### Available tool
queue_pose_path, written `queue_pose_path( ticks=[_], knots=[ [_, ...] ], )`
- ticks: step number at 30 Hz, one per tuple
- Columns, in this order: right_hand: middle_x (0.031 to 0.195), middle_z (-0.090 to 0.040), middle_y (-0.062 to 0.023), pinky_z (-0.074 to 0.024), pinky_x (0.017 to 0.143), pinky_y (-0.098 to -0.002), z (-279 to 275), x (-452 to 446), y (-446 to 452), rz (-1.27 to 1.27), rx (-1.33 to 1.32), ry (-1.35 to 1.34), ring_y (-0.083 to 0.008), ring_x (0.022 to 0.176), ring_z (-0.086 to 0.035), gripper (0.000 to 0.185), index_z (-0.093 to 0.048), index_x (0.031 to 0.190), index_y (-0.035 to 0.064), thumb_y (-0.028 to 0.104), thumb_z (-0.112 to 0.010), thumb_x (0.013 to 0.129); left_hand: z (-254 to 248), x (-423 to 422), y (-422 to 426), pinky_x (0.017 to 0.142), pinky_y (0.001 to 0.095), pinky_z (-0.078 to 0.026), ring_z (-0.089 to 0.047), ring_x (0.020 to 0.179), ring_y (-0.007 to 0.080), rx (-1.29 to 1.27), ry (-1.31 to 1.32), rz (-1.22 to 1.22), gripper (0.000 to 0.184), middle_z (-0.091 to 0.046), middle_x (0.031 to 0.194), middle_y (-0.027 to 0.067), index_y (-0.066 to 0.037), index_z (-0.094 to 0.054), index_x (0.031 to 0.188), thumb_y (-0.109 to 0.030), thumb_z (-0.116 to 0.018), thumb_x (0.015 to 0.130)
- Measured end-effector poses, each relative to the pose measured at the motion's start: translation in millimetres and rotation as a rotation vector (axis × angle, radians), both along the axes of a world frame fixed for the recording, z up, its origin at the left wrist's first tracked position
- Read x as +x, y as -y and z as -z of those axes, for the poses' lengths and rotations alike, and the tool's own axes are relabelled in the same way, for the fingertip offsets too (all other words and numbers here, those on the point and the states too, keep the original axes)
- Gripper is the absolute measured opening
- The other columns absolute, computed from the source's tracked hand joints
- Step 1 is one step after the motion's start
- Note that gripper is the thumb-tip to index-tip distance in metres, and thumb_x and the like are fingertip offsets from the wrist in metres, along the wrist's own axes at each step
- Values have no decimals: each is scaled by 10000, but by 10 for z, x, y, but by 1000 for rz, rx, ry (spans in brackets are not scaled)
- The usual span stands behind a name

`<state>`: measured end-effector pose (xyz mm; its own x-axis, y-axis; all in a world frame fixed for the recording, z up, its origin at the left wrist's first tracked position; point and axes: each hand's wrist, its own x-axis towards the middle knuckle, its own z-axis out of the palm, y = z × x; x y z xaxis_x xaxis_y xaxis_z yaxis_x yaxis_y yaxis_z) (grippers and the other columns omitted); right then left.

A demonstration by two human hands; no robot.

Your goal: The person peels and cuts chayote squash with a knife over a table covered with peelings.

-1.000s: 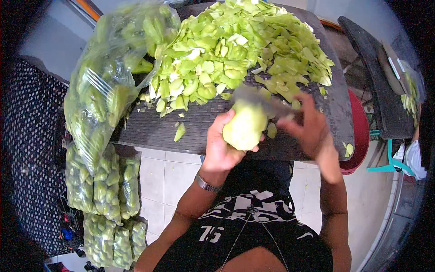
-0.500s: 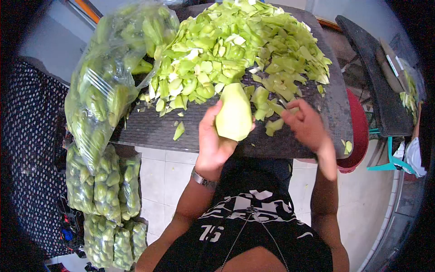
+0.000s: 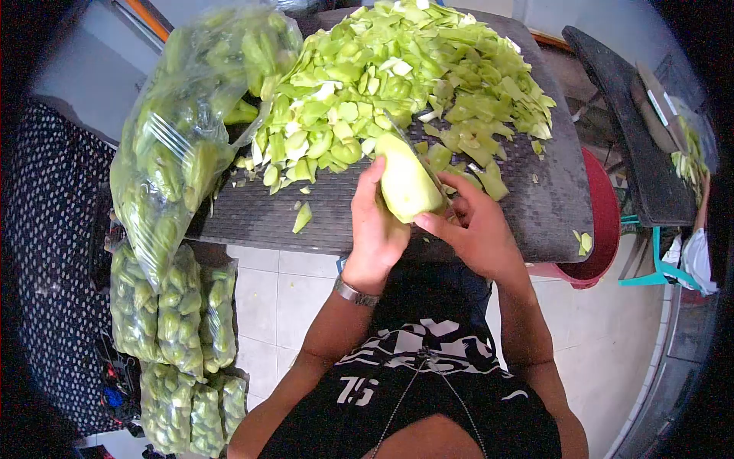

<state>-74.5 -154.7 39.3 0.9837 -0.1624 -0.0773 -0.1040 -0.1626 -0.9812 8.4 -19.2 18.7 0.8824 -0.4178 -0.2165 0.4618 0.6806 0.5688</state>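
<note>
My left hand [image 3: 376,222] is closed around a peeled, pale green vegetable [image 3: 409,180] that looks like a chayote, holding it tilted above the table's near edge. My right hand [image 3: 478,229] grips a knife [image 3: 419,157], its handle mostly hidden in the fingers. The thin blade lies along the right side of the chayote, pointing away from me. My right thumb touches the chayote's lower end. Just beyond both hands, a large heap of green peelings [image 3: 359,99] covers much of the dark table [image 3: 260,222].
A big clear bag of green chayotes [image 3: 172,161] lies on the table's left side. Several smaller filled bags [image 3: 180,306] are on the floor below it. A red tub [image 3: 600,222] stands right of the table, near a teal stool [image 3: 661,268] and another dark tabletop [image 3: 634,138].
My right hand has moved left from the peelings to the chayote, bringing the knife blade against its right side. The chayote has shifted slightly right and tilted, and a peeling has dropped near the heap.
</note>
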Motion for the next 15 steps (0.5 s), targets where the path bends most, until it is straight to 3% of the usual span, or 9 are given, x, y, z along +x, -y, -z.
queue_pose_path(
  ticks=[2,6,7,9,11,14,15],
  knots=[
    [935,-732,-121,-536,718,-329,-88,-13,7,7,-28,-60,-153,836,-680,545,-588,1287,3,311,-809,895,61,64,-17,873,435,-567,-692,950,266,157,69,-69,431,-695,1073,110,-58,-593,1240,-422,-556,1012],
    [837,-709,-94,-510,663,-329,-200,-27,-13,-13,55,-98,-143,739,-642,415,-603,1177,11,325,-751,949,-5,169,-96,909,408,-569,-666,1033,242,68,85,-18,415,-644,1111,79,-67,-507,1313,-298,-601,981],
    [820,-703,-96,-506,658,-332,-209,-32,-12,-23,58,-98,-149,722,-636,402,-602,1156,12,340,-732,963,3,211,-123,883,484,-588,-689,968,280,28,52,36,381,-663,1087,106,-60,-540,1269,-296,-587,973],
    [804,-695,-119,-507,660,-341,-199,-63,1,-67,-21,-94,-175,703,-636,416,-589,1133,8,384,-690,989,-32,278,-173,871,536,-587,-699,946,305,-44,-79,86,378,-676,1067,125,-53,-566,1243,-317,-584,972],
    [812,-693,-156,-512,671,-368,-137,-115,36,-135,-150,-73,-220,732,-674,477,-554,1217,4,425,-641,1010,-93,320,-155,869,605,-575,-702,964,338,-104,-105,97,365,-692,1043,147,-45,-607,1172,-350,-582,972],
    [815,-696,-194,-521,697,-399,-192,-198,-42,-145,-236,20,-286,780,-717,564,-465,1345,-2,453,-584,1034,-69,392,-100,888,584,-563,-675,1029,397,-106,-88,131,433,-683,1102,198,-25,-608,1216,-386,-501,1000],
    [814,-697,-204,-525,707,-408,-219,-213,-67,-132,-246,61,-309,797,-730,594,-430,1388,-3,457,-567,1040,-85,423,-80,875,573,-566,-681,1027,381,-138,-66,181,402,-684,1109,184,-43,-600,1216,-374,-492,1016]
  ],
)
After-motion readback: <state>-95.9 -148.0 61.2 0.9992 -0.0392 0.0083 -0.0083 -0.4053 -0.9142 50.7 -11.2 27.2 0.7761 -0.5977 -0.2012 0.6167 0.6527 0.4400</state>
